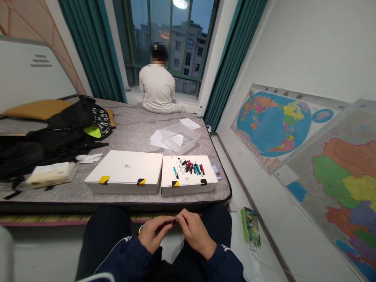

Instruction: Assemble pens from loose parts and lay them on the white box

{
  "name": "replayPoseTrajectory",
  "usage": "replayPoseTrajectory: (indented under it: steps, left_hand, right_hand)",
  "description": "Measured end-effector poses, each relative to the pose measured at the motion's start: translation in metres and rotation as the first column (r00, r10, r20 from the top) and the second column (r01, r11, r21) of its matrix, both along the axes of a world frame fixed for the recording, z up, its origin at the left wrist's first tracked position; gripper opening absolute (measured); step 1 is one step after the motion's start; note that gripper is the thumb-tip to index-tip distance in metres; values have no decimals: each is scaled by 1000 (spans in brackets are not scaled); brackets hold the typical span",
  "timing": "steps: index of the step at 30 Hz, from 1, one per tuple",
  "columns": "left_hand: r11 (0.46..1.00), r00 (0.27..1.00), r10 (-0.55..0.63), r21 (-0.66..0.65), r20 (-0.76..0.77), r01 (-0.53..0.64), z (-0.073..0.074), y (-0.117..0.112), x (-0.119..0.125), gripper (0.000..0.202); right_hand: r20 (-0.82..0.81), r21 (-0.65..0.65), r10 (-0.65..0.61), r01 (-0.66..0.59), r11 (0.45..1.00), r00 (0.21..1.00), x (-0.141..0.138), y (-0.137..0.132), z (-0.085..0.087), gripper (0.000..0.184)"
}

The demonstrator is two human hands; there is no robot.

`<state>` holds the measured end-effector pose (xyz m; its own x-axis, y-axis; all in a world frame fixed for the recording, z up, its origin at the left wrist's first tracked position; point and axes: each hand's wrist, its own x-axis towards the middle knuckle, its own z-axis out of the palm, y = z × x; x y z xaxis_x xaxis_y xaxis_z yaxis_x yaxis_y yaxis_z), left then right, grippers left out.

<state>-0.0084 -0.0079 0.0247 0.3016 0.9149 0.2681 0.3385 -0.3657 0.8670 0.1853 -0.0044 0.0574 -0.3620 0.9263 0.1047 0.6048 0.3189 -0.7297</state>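
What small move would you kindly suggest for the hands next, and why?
Perhaps the right hand should gently turn the end of the slim dark pen: the left hand grips its length, and the right hand's fingers are at that end.

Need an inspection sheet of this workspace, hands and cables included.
surface: grey fabric mattress, bearing large flat white box and smaller flat white box
job's things: slim dark pen with red section; loose black, red, teal and white pens or pen parts on smaller box
clutter: translucent plastic bin, white paper sheets, black fabric bag, pale tissue pack
hands: left hand holds the pen; right hand touches its end, grip unclear
cables: thin pale line on floor at right, possibly a cord
surroundings: person in white top, teal curtains, coloured wall maps
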Motion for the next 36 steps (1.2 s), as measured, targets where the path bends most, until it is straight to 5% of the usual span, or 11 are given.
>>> replayPoseTrajectory:
  steps: [13,20,24,26,28,33,36]
  left_hand:
    - [1000,999,-1,19,-37,1,-3,1,-1,24]
    - [999,1000,13,31,-10,-13,1,1,0,22]
    - [999,999,-14,30,32,13,7,1,-1,22]
    - [998,998,-46,49,48,44,10,1,-2,23]
    - [997,997,-59,60,55,56,12,1,-3,23]
    - [1000,998,-11,19,69,10,11,1,-4,23]
    - [1000,999,3,5,50,-3,9,2,-3,22]
  right_hand:
    - [65,23,38,-40,999,997,-2,0,0,27]
    - [-123,-126,-58,42,991,991,-5,3,-13,47]
    - [-420,-484,-65,-163,860,905,-4,9,-25,57]
    - [-525,-567,-74,-284,773,848,-5,10,-30,60]
    - [-573,-578,-93,-321,750,814,-7,9,-32,59]
    - [-545,-493,-183,-136,860,819,-10,4,-22,50]
    - [-468,-325,-120,-44,945,876,-6,2,-6,40]
